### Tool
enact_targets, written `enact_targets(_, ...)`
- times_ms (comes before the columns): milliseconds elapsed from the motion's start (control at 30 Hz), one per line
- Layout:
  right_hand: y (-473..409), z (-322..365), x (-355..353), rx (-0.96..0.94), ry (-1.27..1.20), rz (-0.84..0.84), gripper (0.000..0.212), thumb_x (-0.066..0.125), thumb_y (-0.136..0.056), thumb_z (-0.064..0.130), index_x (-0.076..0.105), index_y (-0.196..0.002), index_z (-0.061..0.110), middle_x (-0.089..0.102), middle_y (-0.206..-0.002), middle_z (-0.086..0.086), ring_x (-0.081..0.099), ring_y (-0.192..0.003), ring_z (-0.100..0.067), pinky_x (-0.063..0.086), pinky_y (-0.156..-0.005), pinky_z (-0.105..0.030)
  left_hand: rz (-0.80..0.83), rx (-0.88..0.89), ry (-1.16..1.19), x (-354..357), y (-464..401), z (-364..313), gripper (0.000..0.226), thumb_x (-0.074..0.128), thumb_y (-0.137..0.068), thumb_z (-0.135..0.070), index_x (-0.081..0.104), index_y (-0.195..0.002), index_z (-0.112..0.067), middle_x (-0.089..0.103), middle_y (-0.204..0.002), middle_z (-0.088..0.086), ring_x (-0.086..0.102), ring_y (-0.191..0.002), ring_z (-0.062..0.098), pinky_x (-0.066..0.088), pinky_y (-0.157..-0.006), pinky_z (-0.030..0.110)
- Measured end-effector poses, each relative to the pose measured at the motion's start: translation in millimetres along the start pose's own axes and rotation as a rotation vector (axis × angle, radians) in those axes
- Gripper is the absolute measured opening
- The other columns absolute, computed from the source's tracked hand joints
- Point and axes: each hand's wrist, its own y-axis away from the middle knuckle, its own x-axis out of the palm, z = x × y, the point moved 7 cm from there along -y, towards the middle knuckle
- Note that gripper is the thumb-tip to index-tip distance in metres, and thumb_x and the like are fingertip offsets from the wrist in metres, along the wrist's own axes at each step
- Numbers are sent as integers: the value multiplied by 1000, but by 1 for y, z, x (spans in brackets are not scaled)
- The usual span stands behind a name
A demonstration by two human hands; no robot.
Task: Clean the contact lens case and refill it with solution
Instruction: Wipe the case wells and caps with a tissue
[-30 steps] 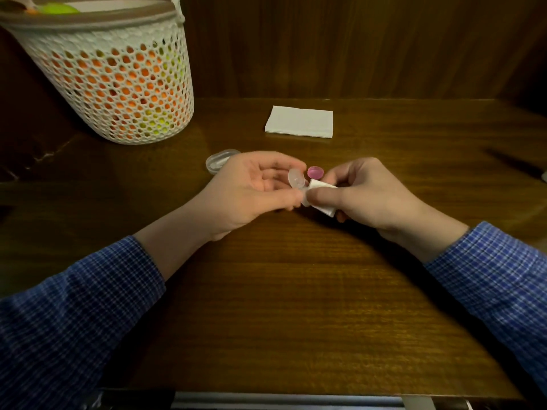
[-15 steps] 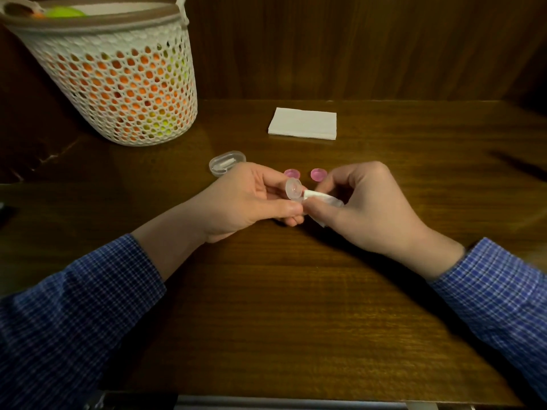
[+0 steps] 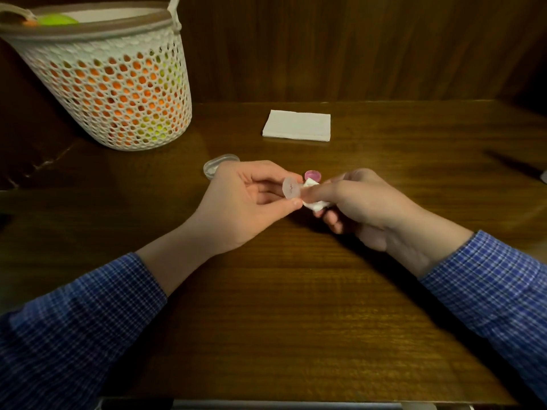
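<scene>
My left hand (image 3: 242, 199) pinches a small clear contact lens case (image 3: 291, 188) between thumb and fingers, one round well facing me. My right hand (image 3: 364, 202) grips a crumpled white tissue (image 3: 315, 199) and presses it against the case's other end. A pink cap (image 3: 313, 175) lies on the wooden table (image 3: 296, 306) just behind the two hands. A second pink cap is hidden behind the hands.
A clear oval plastic lid or container (image 3: 219, 164) lies left of my left hand. A folded white napkin (image 3: 297, 125) sits farther back. A white mesh basket (image 3: 109, 75) holding orange and yellow things stands at the back left. A dark wooden wall closes the rear.
Both hands lifted slightly, and the case turned so a round well faces me. The tissue shifted along the case. The left pink cap is now covered by the hands.
</scene>
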Motion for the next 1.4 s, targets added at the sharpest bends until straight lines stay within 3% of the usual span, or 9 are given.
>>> enact_targets(67, 0, 2, 0, -37, -22, 16, 20, 82, -84, 17, 72, -96, 6, 68, -58, -1, 54, -43, -7, 41, -38, -20, -6, 9, 16, 0, -1, 0, 35, 79, -83, 5, 74, -117, -5, 77, -114, 7, 75, -107, 20, 63, -89, 37)
enact_targets(167, 3, 14, -8, -262, 81, -49, 14, 83, -84, 19, 75, -75, 12, 71, -61, 0, 62, -49, -8, 48, -45, -19, 62, -52, 65, 3, -4, 4, 44, 75, -85, 11, 70, -125, -5, 76, -121, 8, 73, -115, 19, 61, -93, 36)
enact_targets(267, 11, 34, -21, -556, 334, -190, 13, 82, -85, 25, 75, -77, 18, 75, -71, 3, 70, -61, -11, 53, -50, -18, 35, -325, 251, -1, -8, 19, 46, 68, -89, 13, 67, -128, -12, 76, -121, 8, 75, -111, 21, 63, -88, 35)
enact_targets(433, 25, 40, -8, -785, 557, -195, 8, 79, -87, 25, 74, -82, 23, 72, -78, 10, 67, -74, -9, 55, -58, -21, 159, -618, 407, 7, -4, 29, 31, 70, -78, -28, 83, -103, -14, 80, -105, 12, 77, -96, 21, 64, -80, 30)
enact_targets(633, 27, 38, -3, -734, 533, -204, 13, 81, -85, 30, 73, -76, 24, 72, -69, 8, 71, -70, -9, 60, -58, -27, 148, -577, 436, 6, -1, 34, 33, 77, -71, -14, 84, -103, -15, 78, -116, 9, 74, -112, 21, 62, -86, 29)
enact_targets(833, 11, 27, -2, -410, 234, -133, 23, 84, -83, 21, 75, -65, 11, 74, -62, -6, 67, -46, -13, 52, -43, -22, 79, -469, 469, 2, -2, 33, 29, 75, -71, -12, 84, -98, -20, 79, -113, 6, 74, -111, 18, 60, -86, 25)
enact_targets(933, 8, 19, 2, -289, 73, -41, 22, 84, -83, 19, 79, -62, 17, 74, -63, -9, 61, -44, -9, 46, -41, -18, 77, -466, 490, 4, -3, 32, 33, 74, -74, -11, 80, -106, -16, 79, -115, 10, 74, -110, 20, 61, -88, 28)
enact_targets(1100, 11, 21, 2, -360, 20, 105, 18, 81, -87, 24, 78, -71, 16, 74, -70, -7, 59, -50, -8, 45, -45, -19, 203, -559, 599, 11, -4, 33, 43, 72, -84, -16, 69, -127, -16, 76, -121, 8, 74, -108, 18, 60, -94, 33)
enact_targets(1400, 10, 23, 0, -413, 38, 155, 21, 81, -82, 31, 78, -83, 11, 73, -72, -5, 58, -57, -10, 48, -51, -20, 297, -530, 716, 13, -4, 31, 37, 69, -88, -18, 74, -124, -14, 75, -111, 7, 73, -99, 16, 59, -90, 32)
